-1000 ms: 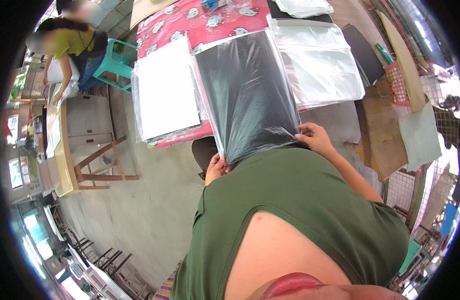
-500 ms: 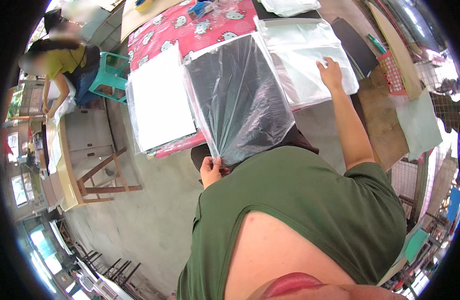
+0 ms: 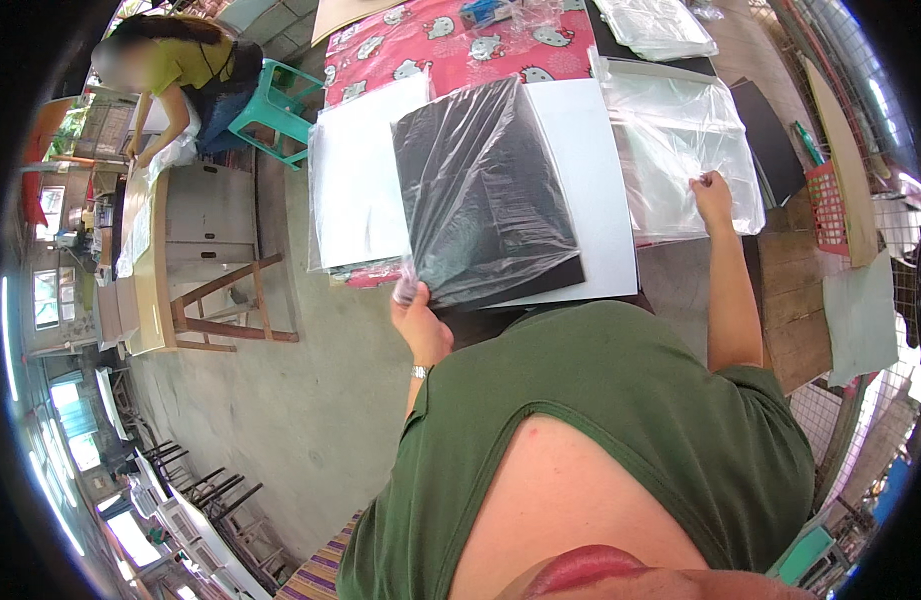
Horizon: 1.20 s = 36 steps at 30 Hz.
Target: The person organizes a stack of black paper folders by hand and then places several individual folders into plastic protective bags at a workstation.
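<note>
My left hand is closed on the lower left corner of a clear plastic bag that covers most of a black board. The board's lower edge shows bare below the plastic. Under it, a pale board sticks out on the right. To the right, my right hand has its fingers pinched on the top of a stack of clear plastic bags; the plastic puckers at the fingertips. Left of the black board lies a white board with clear plastic around its edges.
A red patterned cloth covers the table. More plastic bags lie at the back right. Dark boards and a red basket sit at the right. Far left, a person bends over another table near a green stool.
The bagged black board has shifted left over the pale board, and its lower edge is now bare. My right hand's spread fingers have closed on the plastic bags. The whole view has shifted.
</note>
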Motion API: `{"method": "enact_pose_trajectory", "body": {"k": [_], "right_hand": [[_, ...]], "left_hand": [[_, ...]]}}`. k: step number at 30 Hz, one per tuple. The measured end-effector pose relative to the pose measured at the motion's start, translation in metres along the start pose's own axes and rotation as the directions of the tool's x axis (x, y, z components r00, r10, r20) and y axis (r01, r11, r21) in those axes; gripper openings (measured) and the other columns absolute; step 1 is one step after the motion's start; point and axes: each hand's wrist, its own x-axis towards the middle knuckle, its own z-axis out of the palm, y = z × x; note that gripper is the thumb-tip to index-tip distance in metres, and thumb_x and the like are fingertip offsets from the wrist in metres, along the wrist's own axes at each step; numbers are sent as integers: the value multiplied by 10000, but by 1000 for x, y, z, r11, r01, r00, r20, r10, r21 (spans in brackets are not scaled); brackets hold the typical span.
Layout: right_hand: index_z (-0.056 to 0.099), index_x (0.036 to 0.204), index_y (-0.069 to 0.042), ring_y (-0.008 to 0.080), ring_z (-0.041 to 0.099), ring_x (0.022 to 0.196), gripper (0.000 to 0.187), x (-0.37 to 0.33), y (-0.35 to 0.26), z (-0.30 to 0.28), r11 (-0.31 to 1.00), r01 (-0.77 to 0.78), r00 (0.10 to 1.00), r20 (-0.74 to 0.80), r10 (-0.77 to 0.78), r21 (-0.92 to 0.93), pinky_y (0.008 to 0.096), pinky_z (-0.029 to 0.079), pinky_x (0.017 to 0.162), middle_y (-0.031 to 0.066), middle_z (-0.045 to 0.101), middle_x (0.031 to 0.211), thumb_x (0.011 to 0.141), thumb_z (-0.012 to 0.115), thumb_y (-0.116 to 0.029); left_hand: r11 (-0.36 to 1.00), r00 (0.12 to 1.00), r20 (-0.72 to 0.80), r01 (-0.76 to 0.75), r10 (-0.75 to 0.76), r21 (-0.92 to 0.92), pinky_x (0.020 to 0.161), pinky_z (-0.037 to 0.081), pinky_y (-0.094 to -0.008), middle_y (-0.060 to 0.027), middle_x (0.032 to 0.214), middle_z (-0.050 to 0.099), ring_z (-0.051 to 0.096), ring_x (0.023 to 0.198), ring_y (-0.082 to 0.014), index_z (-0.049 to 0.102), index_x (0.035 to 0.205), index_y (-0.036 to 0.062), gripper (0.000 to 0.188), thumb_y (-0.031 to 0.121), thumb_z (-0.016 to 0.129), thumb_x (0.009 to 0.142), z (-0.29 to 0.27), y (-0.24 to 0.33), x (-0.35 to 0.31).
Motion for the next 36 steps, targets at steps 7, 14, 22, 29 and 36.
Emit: {"method": "enact_pose_trajectory", "body": {"k": [7, 14, 22, 29, 36], "right_hand": [[568, 1091, -16, 236, 608, 849, 402, -17, -12, -9, 977, 79, 993, -101, -59, 200, 332, 461, 806, 143, 638, 960, 728, 707, -119], [604, 1009, 4, 237, 591, 782, 354, -42, -38, -43, 991, 99, 994, 43, -103, 85, 337, 458, 754, 151, 629, 929, 718, 735, -149], [558, 913, -17, 267, 575, 678, 195, -44, -56, -37, 906, 422, 883, -218, -416, -19, 363, 447, 671, 132, 611, 771, 777, 671, -99], [578, 975, -40, 286, 643, 812, 168, -52, -85, -30, 942, 320, 943, -129, -307, 99, 355, 483, 727, 158, 651, 895, 811, 611, -51], [602, 1006, -42, 310, 627, 884, 179, -54, -74, -36, 945, 312, 934, -210, -288, 92, 358, 469, 774, 150, 658, 955, 827, 591, -44]], "left_hand": [[903, 901, -107, -403, 420, 150, 802, 459, -280, -124, 983, 582, 580, 889, -176, 432, 1176, -20, 366, -132, 482, 831, -26, 62, 149], [679, 850, 15, -431, 527, 594, 872, 461, -331, -178, 1146, 557, 589, 1000, -243, 460, 1197, -11, 419, -134, 481, 797, -67, 51, 225], [-35, 508, 453, -636, 733, 771, 924, 398, -465, -179, 1206, 553, 506, 1130, -354, 517, 1204, 117, 462, 80, 617, 755, -44, 41, 216], [-186, 276, 917, -923, 289, 337, 880, 420, -407, -63, 1074, 602, 545, 1019, -274, 640, 996, 106, 243, 127, 603, 756, 33, 12, 155], [-31, 505, 680, -791, 532, 611, 720, 458, -411, -80, 857, 566, 570, 855, -276, 618, 902, 85, 116, 99, 589, 790, 49, -3, 126]]}}
